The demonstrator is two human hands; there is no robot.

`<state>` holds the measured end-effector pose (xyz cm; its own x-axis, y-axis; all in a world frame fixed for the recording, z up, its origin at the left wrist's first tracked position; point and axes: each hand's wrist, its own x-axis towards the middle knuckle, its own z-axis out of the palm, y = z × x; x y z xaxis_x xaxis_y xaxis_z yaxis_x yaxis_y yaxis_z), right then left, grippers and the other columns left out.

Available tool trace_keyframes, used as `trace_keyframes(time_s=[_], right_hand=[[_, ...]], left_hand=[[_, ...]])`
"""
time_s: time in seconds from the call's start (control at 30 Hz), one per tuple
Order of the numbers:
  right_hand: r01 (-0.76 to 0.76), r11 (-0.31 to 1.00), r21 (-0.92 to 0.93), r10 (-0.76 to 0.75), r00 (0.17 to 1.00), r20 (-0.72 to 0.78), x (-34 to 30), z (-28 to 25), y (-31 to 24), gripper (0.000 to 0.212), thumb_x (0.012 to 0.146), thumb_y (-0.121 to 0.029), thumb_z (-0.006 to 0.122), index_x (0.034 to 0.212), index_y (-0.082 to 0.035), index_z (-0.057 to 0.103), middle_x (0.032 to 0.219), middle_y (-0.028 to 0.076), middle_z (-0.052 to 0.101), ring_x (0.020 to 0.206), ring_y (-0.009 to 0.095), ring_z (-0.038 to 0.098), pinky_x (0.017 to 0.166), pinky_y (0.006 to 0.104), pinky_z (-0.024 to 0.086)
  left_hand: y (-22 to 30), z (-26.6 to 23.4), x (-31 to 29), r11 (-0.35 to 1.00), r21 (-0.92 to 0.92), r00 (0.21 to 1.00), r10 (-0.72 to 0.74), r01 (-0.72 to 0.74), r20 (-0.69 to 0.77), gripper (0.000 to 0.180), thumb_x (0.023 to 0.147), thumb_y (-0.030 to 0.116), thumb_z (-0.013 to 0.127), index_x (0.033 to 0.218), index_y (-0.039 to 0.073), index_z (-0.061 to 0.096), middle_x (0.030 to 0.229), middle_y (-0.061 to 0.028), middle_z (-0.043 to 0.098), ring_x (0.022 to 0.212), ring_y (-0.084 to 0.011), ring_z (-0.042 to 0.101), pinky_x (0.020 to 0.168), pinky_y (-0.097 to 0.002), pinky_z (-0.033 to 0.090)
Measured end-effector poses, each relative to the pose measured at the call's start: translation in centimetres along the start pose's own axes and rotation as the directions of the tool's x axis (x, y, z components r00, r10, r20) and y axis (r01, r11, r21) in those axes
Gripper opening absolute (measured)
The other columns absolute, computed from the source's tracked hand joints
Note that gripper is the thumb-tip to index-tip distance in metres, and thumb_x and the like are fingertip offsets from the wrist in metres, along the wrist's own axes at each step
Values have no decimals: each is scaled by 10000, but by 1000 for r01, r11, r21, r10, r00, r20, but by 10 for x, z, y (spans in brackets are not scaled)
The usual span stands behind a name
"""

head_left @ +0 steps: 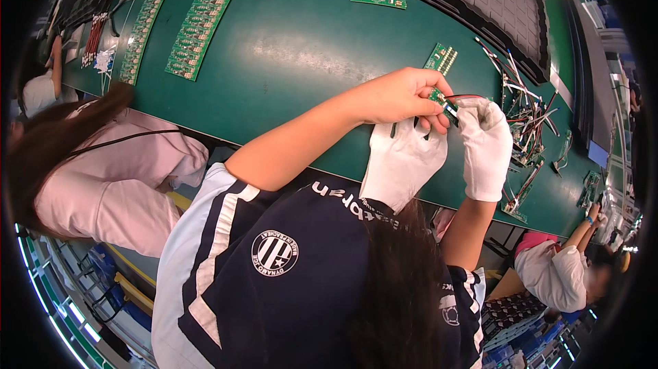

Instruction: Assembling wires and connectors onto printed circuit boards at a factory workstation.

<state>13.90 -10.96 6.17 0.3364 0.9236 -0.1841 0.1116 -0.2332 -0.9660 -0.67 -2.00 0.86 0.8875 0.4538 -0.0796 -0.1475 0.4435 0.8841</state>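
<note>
Long dark hair (404, 287) hangs nearest to the camera, over a navy shirt (329, 293) of soft cloth with white bands on the sleeve. Beyond it, the bare left hand (410, 98) is closed, thumb against bent fingers, and has hold of a small circuit board (439, 98), which is green, stiff and narrow. This board is above the right part of the table (274, 101), whose surface is smooth, green and slightly shiny. The right hand (488, 136), in a white knitted-looking glove, has its fingers curled in at the board's end, beside thin red and black wires (463, 96); what exactly they grip is hidden, so I cannot tell. Below the left hand is a wrinkled white glove-shaped cloth (404, 167). To the right lies a tangled heap of wires (528, 118). Farther left, a long jagged-edged panel of boards (204, 29) lies flat.
</note>
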Motion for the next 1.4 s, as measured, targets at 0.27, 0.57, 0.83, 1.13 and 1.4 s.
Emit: trace_keyframes(time_s=[0.27,0.57,0.83,1.13,1.4], right_hand=[[4,1000,-11,-4,1000,-5,0,2,0,107,816,3,544,922,12,560,816,22,582,720,59,515,665,196,417],[-11,998,-63,10,1000,-16,1,2,1,109,818,0,542,923,18,563,825,29,590,729,62,523,674,203,422],[-23,998,-51,21,999,-35,1,3,-1,107,818,5,540,922,13,565,820,29,588,728,71,526,679,204,423],[-18,998,57,19,1000,-22,2,-1,6,121,815,9,542,928,-14,576,788,-10,579,643,19,460,563,160,353],[25,998,60,-24,999,-24,1,4,4,120,816,24,532,929,8,569,824,24,596,716,56,524,646,188,415]], left_hand=[[-1,0,1,1000,-7,1000,4,-4,4,216,874,21,468,1082,-35,448,897,-147,629,811,-174,621,700,-257,496],[-3,-1,1,1000,-9,1000,15,-14,13,213,875,22,467,1079,-37,448,900,-146,628,815,-173,620,703,-258,495],[0,-1,1,1000,16,1000,7,-7,6,227,875,19,454,1092,-48,454,891,-142,630,814,-169,620,709,-253,499],[-2,0,1,1000,-22,1000,9,-9,2,218,879,10,445,1088,-50,461,892,-149,628,819,-168,622,730,-254,505],[-3,-1,2,999,-33,1000,21,-21,5,221,879,7,447,1090,-56,454,893,-155,625,828,-178,624,744,-263,508]])
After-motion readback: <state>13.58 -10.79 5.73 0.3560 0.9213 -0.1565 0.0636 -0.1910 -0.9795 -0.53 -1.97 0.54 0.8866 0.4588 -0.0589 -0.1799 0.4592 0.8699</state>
